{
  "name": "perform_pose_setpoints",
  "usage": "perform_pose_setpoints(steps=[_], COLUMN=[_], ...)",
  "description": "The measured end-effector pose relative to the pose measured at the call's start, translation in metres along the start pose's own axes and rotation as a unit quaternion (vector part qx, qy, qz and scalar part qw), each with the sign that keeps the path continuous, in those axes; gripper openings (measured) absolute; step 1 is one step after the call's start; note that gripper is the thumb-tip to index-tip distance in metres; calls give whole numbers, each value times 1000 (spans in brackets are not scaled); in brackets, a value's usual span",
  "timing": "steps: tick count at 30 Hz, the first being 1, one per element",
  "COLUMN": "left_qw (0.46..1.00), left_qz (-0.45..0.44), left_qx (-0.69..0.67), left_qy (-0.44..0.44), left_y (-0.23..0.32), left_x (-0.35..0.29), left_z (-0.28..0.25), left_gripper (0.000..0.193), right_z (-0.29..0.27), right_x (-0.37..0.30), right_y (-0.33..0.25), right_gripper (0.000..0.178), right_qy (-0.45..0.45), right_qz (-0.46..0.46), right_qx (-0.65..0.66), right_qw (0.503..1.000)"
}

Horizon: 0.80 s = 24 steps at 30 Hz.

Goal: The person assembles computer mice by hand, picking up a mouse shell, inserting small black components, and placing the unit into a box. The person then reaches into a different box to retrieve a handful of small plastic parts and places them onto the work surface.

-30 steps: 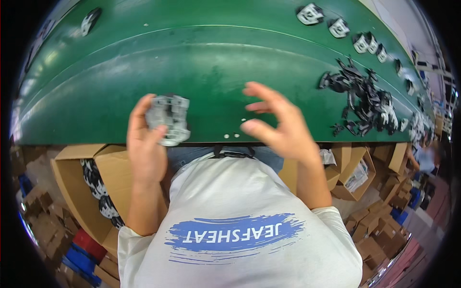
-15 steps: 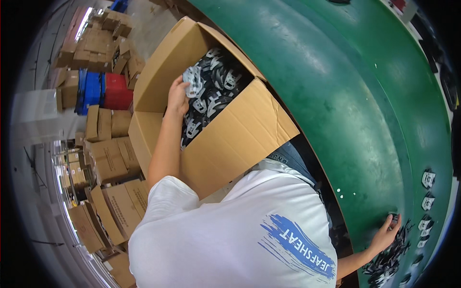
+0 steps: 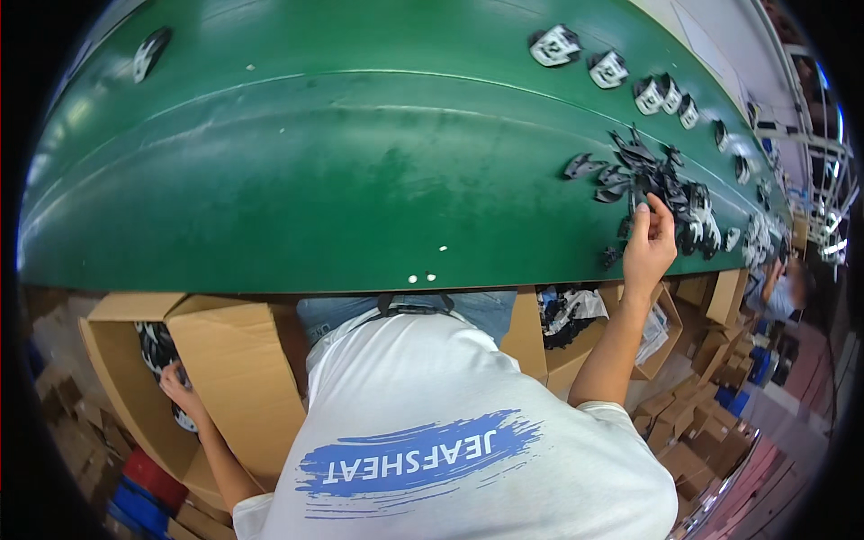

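My left hand [image 3: 179,389] is down inside an open cardboard box [image 3: 236,369] at the lower left. Its partly hidden fingers touch or lie close to black-and-white plastic parts [image 3: 155,346] heaped there. Whether they grip one is too small to make out. My right hand [image 3: 650,247] is over the green table at the right, thumb and fingers pinched on a thin black plastic piece. Beneath and beyond it lies a loose pile of black plastic pieces [image 3: 664,175], with black-and-white assembled parts [image 3: 700,220] at its right side.
Several black-and-white parts [image 3: 555,45] stand in a row along the far right of the green table [image 3: 360,189]. Another part [image 3: 151,54] lies far left. White bits [image 3: 430,277] sit near the front edge. Another open box [image 3: 574,346] holds dark parts. A co-worker [image 3: 781,290] is at far right.
My view has swung right toward the table. The grey-white part that my left hand held above the heap no longer shows in it. My right hand stays by the black pile.
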<state>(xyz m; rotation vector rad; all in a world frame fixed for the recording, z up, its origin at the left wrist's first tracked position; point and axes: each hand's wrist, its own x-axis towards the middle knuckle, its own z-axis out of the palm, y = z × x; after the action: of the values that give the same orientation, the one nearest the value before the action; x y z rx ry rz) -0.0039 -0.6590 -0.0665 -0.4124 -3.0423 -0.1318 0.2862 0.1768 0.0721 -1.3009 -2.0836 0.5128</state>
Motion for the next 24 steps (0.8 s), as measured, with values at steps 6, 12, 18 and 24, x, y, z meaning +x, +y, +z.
perform_pose_setpoints(steps=[6, 12, 18, 24], left_qw=[999, 976, 908, 874], left_qz=[7, -123, -105, 60], left_qx=[-45, -128, -264, -407], left_qy=[-1, 123, 307, 260], left_y=[-21, 21, 128, 266], left_x=[-4, 28, 161, 313], left_z=[-5, -50, -95, -108], left_gripper=[48, 32, 24, 24], right_z=[-38, -40, 5, 22], right_x=[-21, -38, -32, -16], right_y=[47, 7, 52, 39], right_gripper=[25, 43, 35, 42], right_qy=[-45, -237, -155, -96], right_qz=[41, 65, -15, 54], right_qx=[-97, -249, -69, 1], right_qw=[993, 937, 985, 994])
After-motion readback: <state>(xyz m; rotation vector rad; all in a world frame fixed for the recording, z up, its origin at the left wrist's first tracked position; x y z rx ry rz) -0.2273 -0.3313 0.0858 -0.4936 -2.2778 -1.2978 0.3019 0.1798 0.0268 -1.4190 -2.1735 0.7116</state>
